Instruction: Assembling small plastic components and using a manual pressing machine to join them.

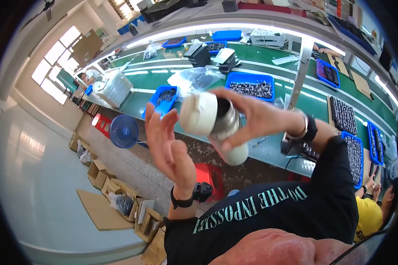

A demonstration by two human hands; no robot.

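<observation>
A drinking bottle (227, 128) with a big cream-white lid (200, 113) is tilted in front of me, its lid end up and to the left. Its middle looks silvery and its rounded base (235, 155) is pale. My right hand (256, 117) wraps round the body from the right, thumb across the near side. Just left of the lid, my left hand (170, 148) is raised with its fingers apart and nothing in it. Whether a fingertip touches the lid I cannot tell. A black band sits on each wrist.
Beyond my hands runs a green workbench (143, 95) bearing a blue tray of small parts (250, 85), another blue tray (164, 100) and a plastic bag (197, 79). A red stool (208, 179) stands below. Cardboard boxes (99, 172) line the left floor. A co-worker in yellow (368, 216) sits right.
</observation>
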